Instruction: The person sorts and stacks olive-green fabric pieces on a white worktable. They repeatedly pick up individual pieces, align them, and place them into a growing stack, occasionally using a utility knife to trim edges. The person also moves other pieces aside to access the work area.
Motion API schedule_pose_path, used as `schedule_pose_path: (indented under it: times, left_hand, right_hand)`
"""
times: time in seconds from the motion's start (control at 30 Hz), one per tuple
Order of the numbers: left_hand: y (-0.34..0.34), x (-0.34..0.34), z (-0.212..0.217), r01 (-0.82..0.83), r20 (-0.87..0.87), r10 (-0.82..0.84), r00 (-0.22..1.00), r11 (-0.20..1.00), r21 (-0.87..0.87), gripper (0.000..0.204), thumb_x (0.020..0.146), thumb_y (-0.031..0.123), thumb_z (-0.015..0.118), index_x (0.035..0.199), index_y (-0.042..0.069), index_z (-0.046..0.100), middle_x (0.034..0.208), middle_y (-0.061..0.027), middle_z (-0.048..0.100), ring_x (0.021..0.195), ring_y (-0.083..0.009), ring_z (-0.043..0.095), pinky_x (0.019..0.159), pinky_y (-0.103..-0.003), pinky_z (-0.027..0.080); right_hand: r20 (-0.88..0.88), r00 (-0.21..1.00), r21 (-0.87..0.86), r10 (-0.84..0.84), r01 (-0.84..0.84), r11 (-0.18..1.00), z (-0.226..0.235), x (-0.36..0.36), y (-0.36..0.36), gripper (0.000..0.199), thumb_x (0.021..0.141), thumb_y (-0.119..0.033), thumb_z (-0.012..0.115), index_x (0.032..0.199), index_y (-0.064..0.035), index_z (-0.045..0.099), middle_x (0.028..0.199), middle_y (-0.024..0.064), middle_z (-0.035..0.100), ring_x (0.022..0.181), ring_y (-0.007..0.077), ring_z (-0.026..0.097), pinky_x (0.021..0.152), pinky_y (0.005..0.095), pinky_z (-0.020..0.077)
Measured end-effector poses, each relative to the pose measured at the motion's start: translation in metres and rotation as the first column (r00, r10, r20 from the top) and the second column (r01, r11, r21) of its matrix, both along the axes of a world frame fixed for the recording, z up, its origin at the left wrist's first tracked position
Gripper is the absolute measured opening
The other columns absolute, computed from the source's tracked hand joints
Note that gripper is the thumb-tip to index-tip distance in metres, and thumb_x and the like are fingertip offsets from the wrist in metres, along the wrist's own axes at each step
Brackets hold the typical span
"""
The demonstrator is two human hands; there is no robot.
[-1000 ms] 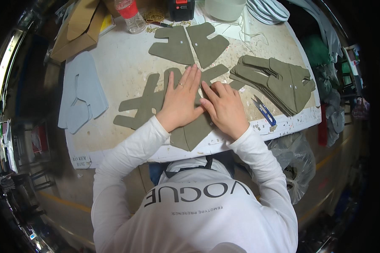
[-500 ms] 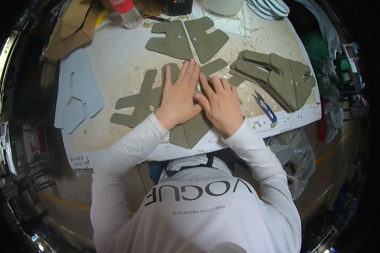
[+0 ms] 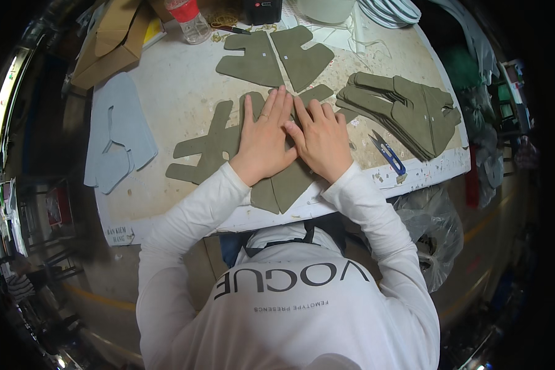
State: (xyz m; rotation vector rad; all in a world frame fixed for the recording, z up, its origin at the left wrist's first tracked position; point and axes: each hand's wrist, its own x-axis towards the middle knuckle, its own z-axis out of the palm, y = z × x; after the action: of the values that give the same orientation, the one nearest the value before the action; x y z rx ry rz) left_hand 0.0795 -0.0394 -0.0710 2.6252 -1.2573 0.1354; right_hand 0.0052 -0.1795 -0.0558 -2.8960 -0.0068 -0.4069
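Note:
Both hands rest on olive-green cut pieces (image 3: 280, 192) lying in the middle of the table, and partly hide them. My left hand (image 3: 265, 137) lies flat, its fingers stretched away from me and a ring on one of them. Just beside it my right hand (image 3: 320, 137) presses down with its fingers extended and slightly bent, thumb towards the left hand. Other olive pieces with finger-like strips (image 3: 211, 145) stick out to the left from under the hands. Beyond the fingertips lie two flat olive pieces, a left one (image 3: 251, 60) and a right one (image 3: 300, 57), with a narrow gap between them.
To the right is a stack of olive pieces (image 3: 413, 117), with blue thread snips (image 3: 388, 154) in front. Light grey-blue pieces (image 3: 118, 135) lie at the left. Along the back stand a cardboard box (image 3: 111, 46), a red-topped clear bottle (image 3: 191, 24) and a pale tub (image 3: 327, 9).
The view has shifted slightly. My hands remain flat on the olive pieces in nearly the same pose; the right thumb sits a little nearer the left hand.

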Motion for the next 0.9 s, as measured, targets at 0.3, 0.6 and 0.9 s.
schedule_pose_path:
  times: [0.3,0.6,0.9]
  left_hand:
    - [0.000,0.001,-0.004,-0.001,0.015,0.001,1.000,1.000,-0.015,0.092,0.081,0.044,0.062,0.151,-0.005,0.028,0.159,-0.0214,0.023,0.149,-0.0302,0.021,0.116,-0.064,0.008]
    - [0.019,0.020,0.015,0.090,-0.333,-0.156,0.930,0.974,-0.206,0.084,0.090,0.045,0.065,0.154,0.008,0.026,0.161,-0.0171,0.023,0.150,-0.0322,0.019,0.117,-0.063,0.010]
    - [0.054,0.014,0.018,0.011,-0.175,-0.013,0.985,1.000,-0.012,0.100,0.078,0.046,0.076,0.156,0.014,0.024,0.163,-0.0060,0.022,0.150,-0.0364,0.015,0.115,-0.066,0.010]
  right_hand:
    - [0.051,0.999,-0.040,0.001,0.001,0.999,0.003,0.005,-0.002,0.055,0.096,-0.044,0.053,0.131,-0.0026,0.057,0.111,0.0110,0.055,0.104,0.0262,0.051,0.081,0.0406,0.0396]
    - [-0.035,0.964,0.474,0.264,-0.217,0.853,0.019,-0.019,-0.046,0.040,0.098,-0.031,0.054,0.122,-0.0007,0.063,0.114,0.0152,0.060,0.110,0.0341,0.054,0.094,0.0429,0.0431]
    - [-0.012,0.876,0.201,0.482,-0.470,0.859,0.003,0.000,-0.007,0.053,0.100,-0.040,0.048,0.140,-0.0050,0.050,0.144,0.0158,0.050,0.140,0.0362,0.038,0.111,0.0525,0.0317]
